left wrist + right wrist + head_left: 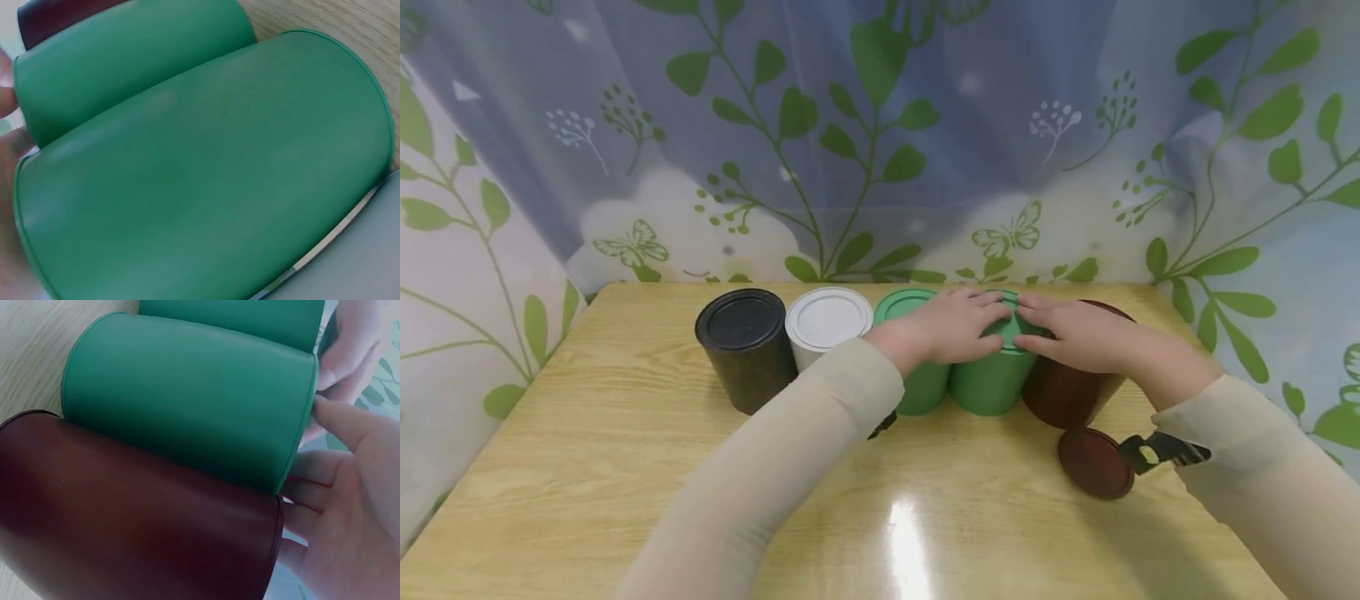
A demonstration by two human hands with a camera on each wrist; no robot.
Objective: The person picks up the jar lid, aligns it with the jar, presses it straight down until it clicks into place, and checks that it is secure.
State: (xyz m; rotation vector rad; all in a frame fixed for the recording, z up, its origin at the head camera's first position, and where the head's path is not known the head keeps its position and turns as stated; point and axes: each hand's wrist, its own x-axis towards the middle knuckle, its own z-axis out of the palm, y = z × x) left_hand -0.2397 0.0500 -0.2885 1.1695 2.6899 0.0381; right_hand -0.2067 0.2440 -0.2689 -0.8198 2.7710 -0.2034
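One green canister (988, 387), upright on the desk (587, 467) beside a dark red canister (1063, 398): left grip (958, 325) and right grip (1078, 333) lie spread at its lid (1012, 332); presumably light, stiff, slick, best clasped around the body.

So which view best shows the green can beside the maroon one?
Right wrist: the green can shows end to end, mostly unobstructed. Head: left hand and right hand partly cover its top. Left wrist: partly behind the other green can.
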